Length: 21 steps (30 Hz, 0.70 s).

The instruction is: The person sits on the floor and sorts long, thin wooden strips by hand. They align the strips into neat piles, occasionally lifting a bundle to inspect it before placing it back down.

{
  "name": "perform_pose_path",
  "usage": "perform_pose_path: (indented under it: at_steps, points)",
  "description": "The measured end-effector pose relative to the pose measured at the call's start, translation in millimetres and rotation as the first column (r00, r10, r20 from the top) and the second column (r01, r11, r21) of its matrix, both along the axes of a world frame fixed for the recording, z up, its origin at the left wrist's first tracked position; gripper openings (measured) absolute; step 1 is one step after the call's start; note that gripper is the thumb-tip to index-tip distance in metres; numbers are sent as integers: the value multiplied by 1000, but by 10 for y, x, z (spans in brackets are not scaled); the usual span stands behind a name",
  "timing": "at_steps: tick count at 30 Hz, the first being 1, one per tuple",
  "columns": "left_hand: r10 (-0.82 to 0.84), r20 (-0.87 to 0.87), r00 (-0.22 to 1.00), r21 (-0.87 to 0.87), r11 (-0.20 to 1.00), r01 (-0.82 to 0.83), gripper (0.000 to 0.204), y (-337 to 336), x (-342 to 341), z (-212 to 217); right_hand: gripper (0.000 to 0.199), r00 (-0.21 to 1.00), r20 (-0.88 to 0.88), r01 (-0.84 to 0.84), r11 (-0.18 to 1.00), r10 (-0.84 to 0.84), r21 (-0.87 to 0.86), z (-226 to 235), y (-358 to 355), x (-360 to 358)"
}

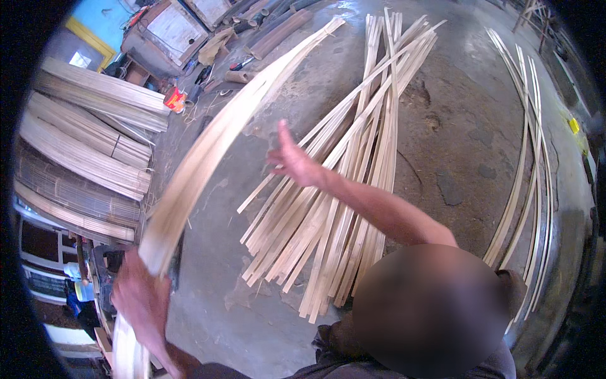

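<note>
A long bundle of pale, flat bamboo strips slants from the lower left up to the top middle. My left hand is wrapped around its lower part and slightly smeared by motion. My right arm reaches across to the left, and my right hand hangs in the air with nothing in it, thumb up and fingers apart. It is to the right of the bundle, over the edge of a loose pile of similar strips. These strips fan out across the floor, crossing each other near the far end; my forearm hides part of them.
A few separate long strips lie on the concrete floor at the right. Stacked bundles of strips line the left side. A red container stands near them, and dark bamboo poles lie at the back.
</note>
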<state>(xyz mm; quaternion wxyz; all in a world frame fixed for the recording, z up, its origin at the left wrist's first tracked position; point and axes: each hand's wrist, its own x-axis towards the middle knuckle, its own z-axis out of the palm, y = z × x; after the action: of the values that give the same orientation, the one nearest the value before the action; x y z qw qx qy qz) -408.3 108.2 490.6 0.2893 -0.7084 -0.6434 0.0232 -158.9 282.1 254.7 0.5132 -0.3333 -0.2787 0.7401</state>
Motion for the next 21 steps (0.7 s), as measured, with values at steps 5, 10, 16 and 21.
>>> perform_pose_path:
  at_steps: [5,10,16,21]
  points:
    - [282,104,954,-169,950,-262,44,-401,-231,-318,112,895,-447,18,998,13,66,171,216,-538]
    - [-56,-20,998,21,998,57,46,-559,-225,-552,74,863,-495,128,992,-106,11,421,268,-583]
    - [74,348,935,-46,997,-62,66,-438,-125,-677,44,839,-523,248,961,-150,123,957,80,-131]
    - [-295,-17,955,269,919,288,54,-71,-413,-628,55,791,-530,473,855,-305,214,1276,6,229]
